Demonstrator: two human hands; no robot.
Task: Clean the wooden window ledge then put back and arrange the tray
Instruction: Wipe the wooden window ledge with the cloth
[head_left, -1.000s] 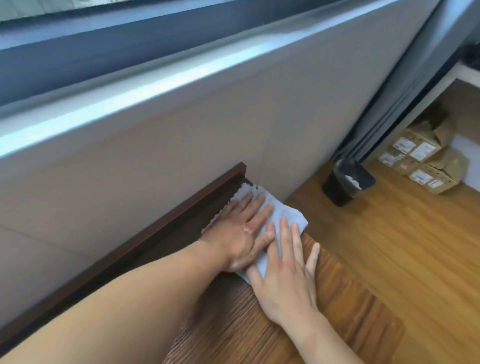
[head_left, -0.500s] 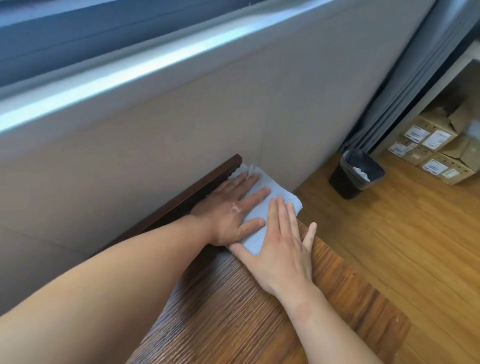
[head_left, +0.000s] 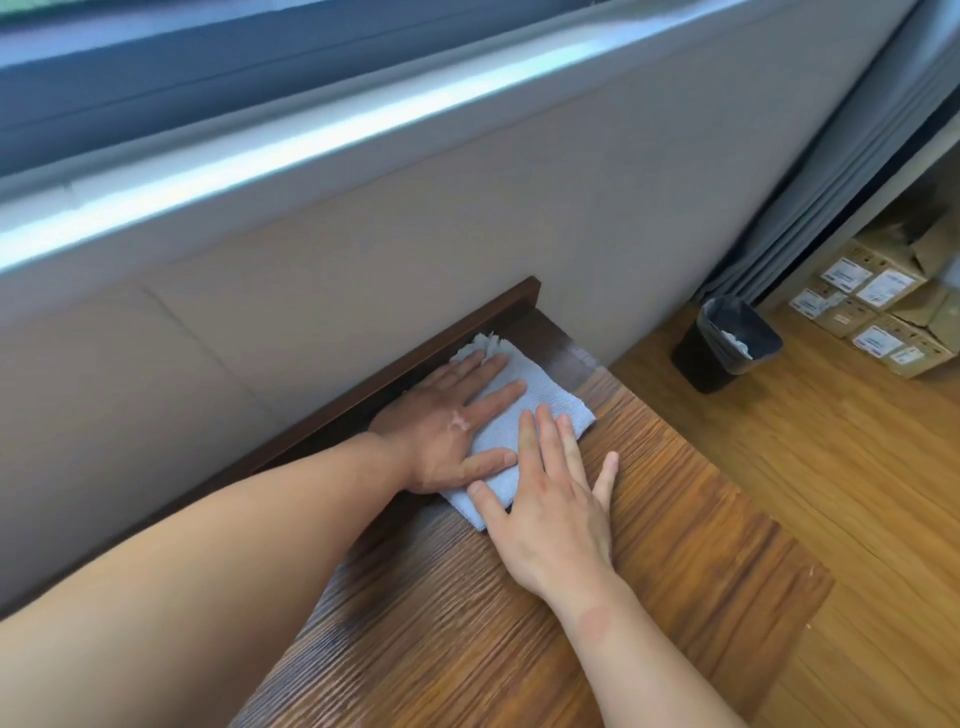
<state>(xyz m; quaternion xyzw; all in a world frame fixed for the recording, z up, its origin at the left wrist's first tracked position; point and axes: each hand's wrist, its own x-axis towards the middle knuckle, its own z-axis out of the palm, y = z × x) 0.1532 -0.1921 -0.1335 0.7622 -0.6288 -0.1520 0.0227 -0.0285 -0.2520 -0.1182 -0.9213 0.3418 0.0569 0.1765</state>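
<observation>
A light blue cloth (head_left: 524, 410) lies flat on the wooden window ledge (head_left: 675, 545), close to its far end and against the dark raised back rail (head_left: 467, 327). My left hand (head_left: 447, 421) presses flat on the cloth's left part with fingers spread. My right hand (head_left: 550, 514) lies flat on the cloth's near right corner, its little finger on bare wood. Neither hand grips the cloth. No tray is in view.
A beige wall panel rises behind the rail, under the window frame. On the wooden floor (head_left: 831, 493) to the right stand a black waste bin (head_left: 727, 343) and stacked cardboard boxes (head_left: 872, 312). A grey curtain (head_left: 831, 171) hangs at the right.
Both hands and the cloth have slid back from the ledge's far corner toward me. A strip of bare wood now shows beyond the cloth.
</observation>
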